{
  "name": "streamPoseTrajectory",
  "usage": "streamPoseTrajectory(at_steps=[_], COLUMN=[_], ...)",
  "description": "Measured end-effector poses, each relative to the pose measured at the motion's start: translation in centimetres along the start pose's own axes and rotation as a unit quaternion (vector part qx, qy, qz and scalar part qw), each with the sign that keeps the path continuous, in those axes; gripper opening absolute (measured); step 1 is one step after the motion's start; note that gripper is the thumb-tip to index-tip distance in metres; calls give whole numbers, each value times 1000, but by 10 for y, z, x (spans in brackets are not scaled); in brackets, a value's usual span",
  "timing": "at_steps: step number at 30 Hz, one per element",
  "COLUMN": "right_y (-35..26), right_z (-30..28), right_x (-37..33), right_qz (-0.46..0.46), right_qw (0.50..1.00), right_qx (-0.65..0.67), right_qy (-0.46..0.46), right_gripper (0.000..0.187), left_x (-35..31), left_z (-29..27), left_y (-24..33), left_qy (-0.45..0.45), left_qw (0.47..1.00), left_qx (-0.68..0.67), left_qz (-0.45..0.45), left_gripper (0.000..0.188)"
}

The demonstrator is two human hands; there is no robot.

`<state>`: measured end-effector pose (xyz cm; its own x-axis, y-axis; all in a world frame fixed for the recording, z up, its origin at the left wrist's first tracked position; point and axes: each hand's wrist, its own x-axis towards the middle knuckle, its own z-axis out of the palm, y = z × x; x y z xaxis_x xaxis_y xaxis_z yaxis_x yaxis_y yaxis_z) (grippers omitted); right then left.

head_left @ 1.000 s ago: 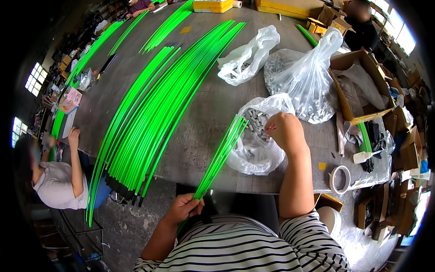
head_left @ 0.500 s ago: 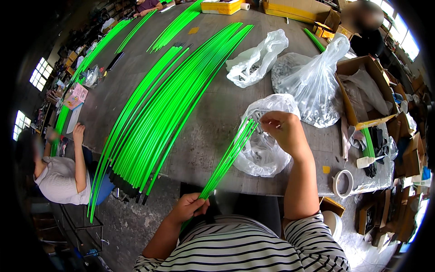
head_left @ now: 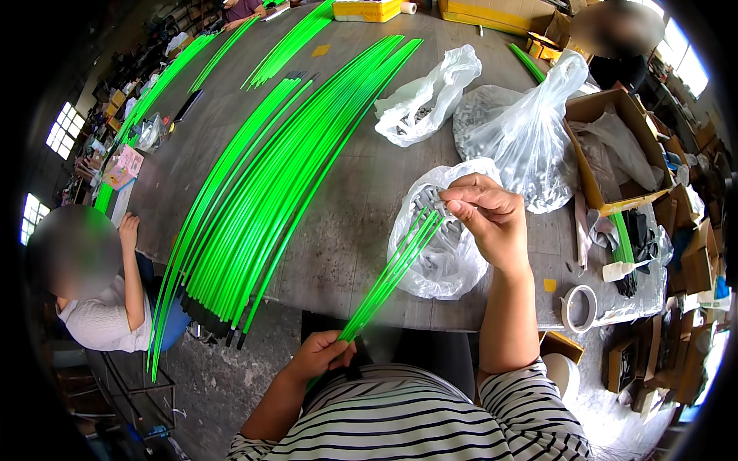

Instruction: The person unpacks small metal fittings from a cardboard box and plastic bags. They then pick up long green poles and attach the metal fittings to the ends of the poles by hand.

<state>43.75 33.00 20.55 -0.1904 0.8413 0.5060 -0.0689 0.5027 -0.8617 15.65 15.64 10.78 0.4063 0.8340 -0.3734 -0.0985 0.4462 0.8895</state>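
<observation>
One long grey counter (head_left: 338, 230) fills a cluttered workshop, with a wide sheaf of bright green rods (head_left: 261, 200), too many to count, lying lengthwise along it and overhanging its near edge. Three clear plastic bags of small parts sit to the right: a large one (head_left: 530, 131), a smaller one (head_left: 427, 96), and the nearest bag (head_left: 442, 261). One small bundle of green rods (head_left: 388, 276) slants from the lap up over that bag. The left hand (head_left: 319, 357) is closed around its lower end; the right hand (head_left: 488, 219) pinches at the rod tips with fingertips together.
</observation>
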Motion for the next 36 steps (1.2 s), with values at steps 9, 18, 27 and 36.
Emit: streamPoseTrajectory(at_steps=[9, 18, 27, 36], right_y=[-2, -3, 35, 27], right_z=[-2, 1, -14, -7], right_x=[0, 2, -9, -3], right_qz=[3, -80, 152, 109], right_qw=[1000, 995, 834, 890], right_qx=[-19, -52, -521, -439], right_qy=[-21, -37, -101, -57], right_gripper=[8, 11, 14, 15], left_x=[-1, 0, -5, -5], left_z=[-1, -1, -10, -6], left_y=[-1, -3, -6, 2], left_qy=[0, 0, 17, 13], left_qw=[1000, 1000, 1000, 1000], left_qx=[3, 3, -7, 7], left_qz=[-3, -5, 16, 15], left_gripper=[21, 22, 22, 21])
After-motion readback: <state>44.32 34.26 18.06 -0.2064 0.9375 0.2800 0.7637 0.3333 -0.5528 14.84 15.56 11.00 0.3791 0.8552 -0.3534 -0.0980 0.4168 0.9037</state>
